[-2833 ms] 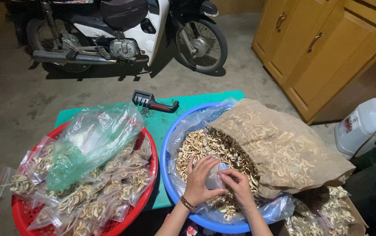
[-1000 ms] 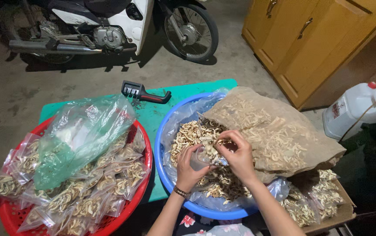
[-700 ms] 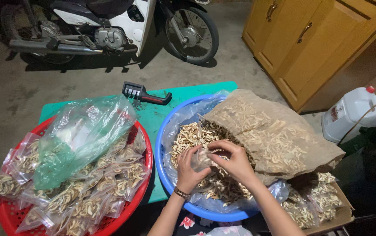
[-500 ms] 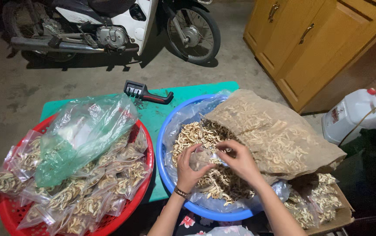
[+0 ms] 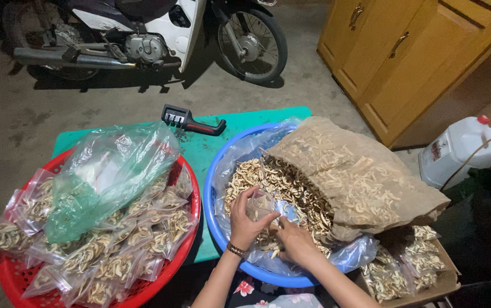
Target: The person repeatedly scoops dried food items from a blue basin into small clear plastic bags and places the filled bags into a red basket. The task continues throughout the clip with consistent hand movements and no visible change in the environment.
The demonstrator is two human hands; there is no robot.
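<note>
Floor: grey concrete floor, dim light, with a parked motorbike at the far side and yellow wooden cabinets at the upper right.
Desk: low green desk carrying two basins side by side; a black tool with a red-trimmed handle lies on it at the far edge.
Blue basin: blue basin on the right, lined with clear plastic and heaped with pale dried slices; a brown sack full of the same slices lies tipped over its right rim.
Left hand: left hand, a bracelet on the wrist, is raised over the heap inside the blue basin; its fingers curl around a small clear bag and hold it upright with the mouth up.
Right hand: right hand rests low on the slices just beside the small clear bag; its fingers are bunched together at the bag's lower edge, but whether they pinch slices or the bag I cannot tell.
Red basket: red basket on the left, piled with filled packets of slices; a large crumpled clear bag with a green tint lies on top.
Right side: cardboard box holding more filled packets at the lower right, and a white plastic jug with a red cap beyond it on the floor.
</note>
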